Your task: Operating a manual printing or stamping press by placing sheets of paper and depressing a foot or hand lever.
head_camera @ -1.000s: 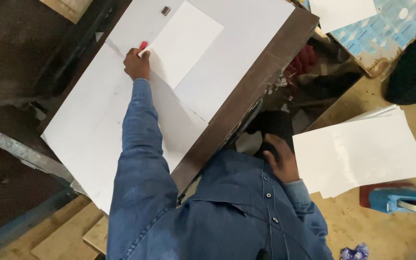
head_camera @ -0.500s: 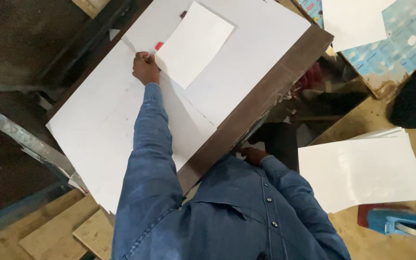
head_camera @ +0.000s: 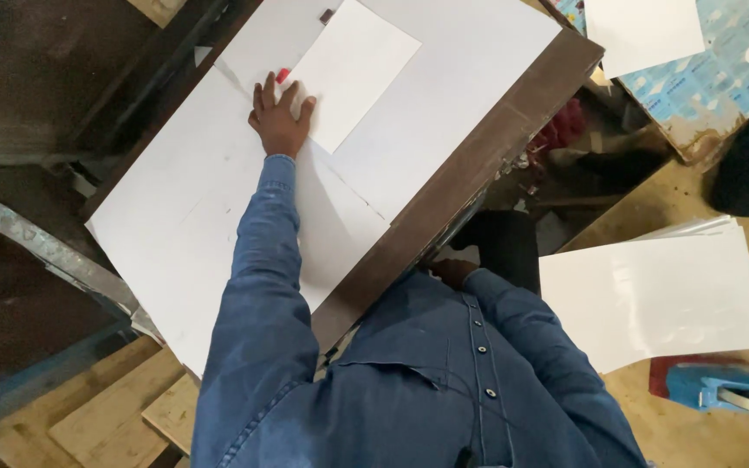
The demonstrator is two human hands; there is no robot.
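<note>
- Left hand (head_camera: 279, 121) lies flat, palm down, fingers spread apart, clamped on nothing; it presses on the large white sheet (head_camera: 218, 199) and its fingertips overlap the near corner of the small white sheet (head_camera: 353, 69).
- Small white sheet lies flat on the large one, toward the far edge of the bench (head_camera: 478, 147), turned at an angle to it.
- Red marker tip (head_camera: 283, 75) pokes out just past the left fingers, touching the small sheet's edge; the rest of it is hidden.
- Small dark object (head_camera: 327, 16) sits near the far edge of the large sheet, just beside the small sheet's far corner; too small to tell what it is.
- Large white sheet covers most of the benchtop; the brown bench edge shows bare along the right side and near corner.
- Right hand (head_camera: 452, 272) is down below the near edge of the bench, against the person's body, mostly hidden by the blue denim sleeve (head_camera: 548, 355); cannot tell whether it is curled or loose, or on anything.
- Stack of white sheets (head_camera: 652, 295) lies on the floor to the right, well apart from the bench.
- Blue tape dispenser (head_camera: 721, 390) sits just beside the stack's near corner.
- Another white sheet (head_camera: 643, 30) lies on a blue patterned surface (head_camera: 730, 69) past the bench's far right corner.
</note>
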